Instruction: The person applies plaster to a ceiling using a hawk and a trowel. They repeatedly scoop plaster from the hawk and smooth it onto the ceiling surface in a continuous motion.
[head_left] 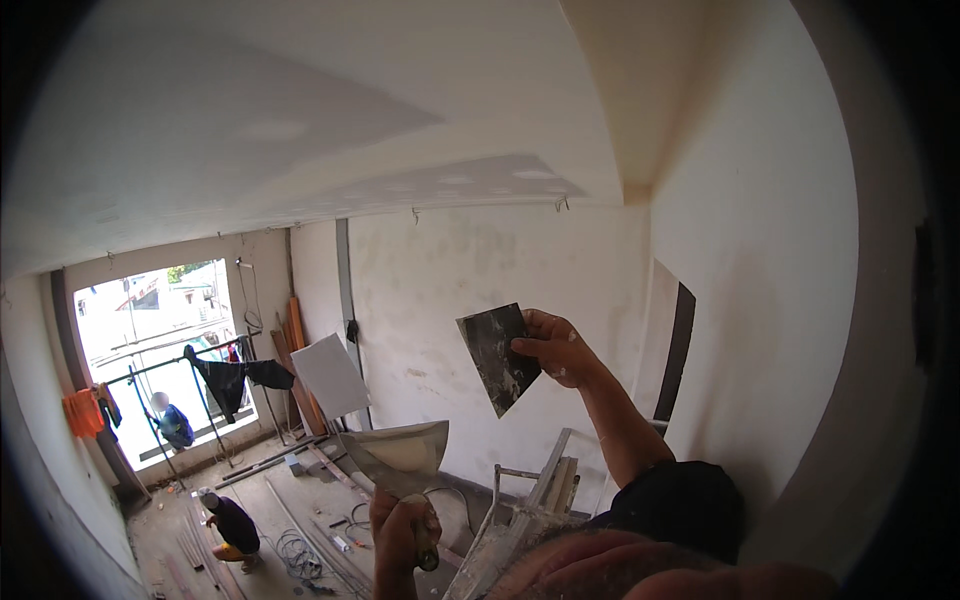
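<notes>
My left hand [400,530], low in the middle, is closed round the handle of a wide putty knife [435,440]. Its broad blade points up and carries a cream-coloured patch of what looks like putty. Higher and to the right, my raised right hand [556,350] pinches a flat, dark, square scraper plate [494,352] by its edge, thumb on the face. Whitish smears mark this plate. The two tools are apart, the plate above and to the right of the knife. Specks of white cling to my right hand.
A metal frame with rungs and planks [540,490] stands close below my right arm. Far below, one person [235,525] crouches on the floor near coiled cable [300,555]; another [175,425] is by the window opening. The patched ceiling [330,110] hangs overhead, a white wall [760,260] at right.
</notes>
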